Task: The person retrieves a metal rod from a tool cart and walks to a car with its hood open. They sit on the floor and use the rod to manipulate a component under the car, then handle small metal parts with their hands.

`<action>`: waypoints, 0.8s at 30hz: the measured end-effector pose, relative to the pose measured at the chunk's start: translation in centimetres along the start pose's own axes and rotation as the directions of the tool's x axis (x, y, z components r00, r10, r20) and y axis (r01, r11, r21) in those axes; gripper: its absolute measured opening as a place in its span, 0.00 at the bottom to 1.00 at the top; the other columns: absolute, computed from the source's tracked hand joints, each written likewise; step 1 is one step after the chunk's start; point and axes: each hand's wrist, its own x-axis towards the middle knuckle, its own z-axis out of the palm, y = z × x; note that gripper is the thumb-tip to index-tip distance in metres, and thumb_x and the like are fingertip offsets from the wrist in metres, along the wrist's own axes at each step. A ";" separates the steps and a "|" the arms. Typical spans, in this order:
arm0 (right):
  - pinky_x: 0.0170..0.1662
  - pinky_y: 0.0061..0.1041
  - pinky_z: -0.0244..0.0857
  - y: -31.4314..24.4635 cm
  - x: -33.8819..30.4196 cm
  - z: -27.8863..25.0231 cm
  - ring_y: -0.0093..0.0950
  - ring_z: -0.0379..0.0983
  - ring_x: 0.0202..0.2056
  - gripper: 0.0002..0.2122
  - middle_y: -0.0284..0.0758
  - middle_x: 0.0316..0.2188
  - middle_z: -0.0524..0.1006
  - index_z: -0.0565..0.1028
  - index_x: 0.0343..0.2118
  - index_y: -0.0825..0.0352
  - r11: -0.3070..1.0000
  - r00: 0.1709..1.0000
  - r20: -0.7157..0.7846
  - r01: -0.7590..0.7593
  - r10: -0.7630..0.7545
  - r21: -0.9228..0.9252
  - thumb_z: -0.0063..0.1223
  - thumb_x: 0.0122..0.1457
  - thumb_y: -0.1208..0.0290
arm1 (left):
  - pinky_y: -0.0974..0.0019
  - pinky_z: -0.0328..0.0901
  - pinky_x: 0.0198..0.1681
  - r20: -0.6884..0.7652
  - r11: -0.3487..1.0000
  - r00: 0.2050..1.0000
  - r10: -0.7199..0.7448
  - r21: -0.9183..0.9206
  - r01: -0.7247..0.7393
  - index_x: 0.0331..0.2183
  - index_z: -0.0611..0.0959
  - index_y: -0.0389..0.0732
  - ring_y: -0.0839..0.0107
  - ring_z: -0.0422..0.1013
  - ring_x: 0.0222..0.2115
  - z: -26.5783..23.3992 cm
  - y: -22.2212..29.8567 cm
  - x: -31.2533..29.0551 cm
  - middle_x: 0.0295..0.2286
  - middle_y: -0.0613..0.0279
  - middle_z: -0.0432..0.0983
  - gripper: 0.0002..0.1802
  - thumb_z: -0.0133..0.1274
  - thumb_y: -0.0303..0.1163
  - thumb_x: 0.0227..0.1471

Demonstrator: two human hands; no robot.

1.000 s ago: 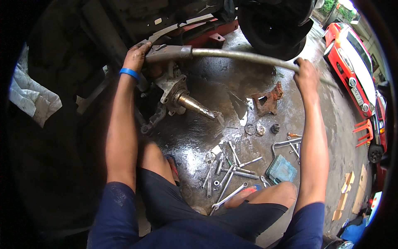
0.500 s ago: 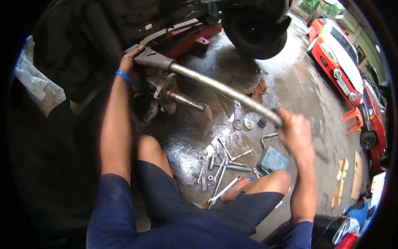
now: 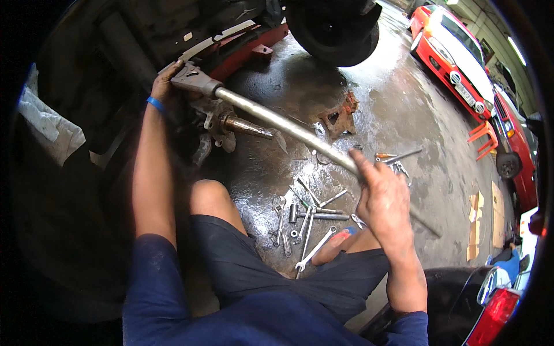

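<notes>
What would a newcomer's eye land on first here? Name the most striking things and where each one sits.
First, the long steel pipe slanting across the middle: the left hand steadies its head at the wheel hub upper left, while the right hand grips it further down. Next, the spanners scattered on the wet floor by the person's knees. Last, the red car parked at upper right.

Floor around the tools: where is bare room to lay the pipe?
Bare wet floor lies between the jack stand, the tyre and the red car. Crowded: the wrenches between the knees, below the long pipe.
</notes>
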 end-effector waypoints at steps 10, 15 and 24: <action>0.40 0.34 0.65 10.3 12.1 7.3 0.35 0.74 0.36 0.23 0.33 0.29 0.73 0.78 0.45 0.53 0.981 0.929 -0.354 0.046 -0.113 -0.191 0.56 0.42 0.81 | 0.58 0.70 0.46 -0.297 0.967 0.922 0.247 0.128 -0.218 0.47 0.78 0.38 0.61 0.75 0.40 1.4 -1.6 -0.2 0.39 0.54 0.79 0.22 0.54 0.42 0.56; 0.46 0.45 0.63 13.5 22.9 11.5 0.36 0.73 0.43 0.20 0.35 0.36 0.74 0.76 0.45 0.57 0.975 0.925 -0.361 0.037 -0.116 -0.219 0.61 0.45 0.77 | 0.59 0.69 0.47 -0.361 0.946 0.875 0.324 0.150 -0.288 0.46 0.79 0.39 0.63 0.73 0.42 1.8 -2.3 -0.4 0.41 0.56 0.77 0.21 0.53 0.43 0.56; 0.52 0.46 0.62 13.3 26.7 11.8 0.34 0.78 0.44 0.19 0.38 0.38 0.82 0.80 0.44 0.57 0.985 0.999 -0.040 -0.009 0.002 -0.171 0.61 0.46 0.75 | 0.60 0.71 0.41 -0.486 0.972 0.859 0.161 -0.075 -0.225 0.42 0.79 0.39 0.59 0.75 0.37 2.9 -2.7 -0.5 0.38 0.53 0.77 0.20 0.52 0.42 0.52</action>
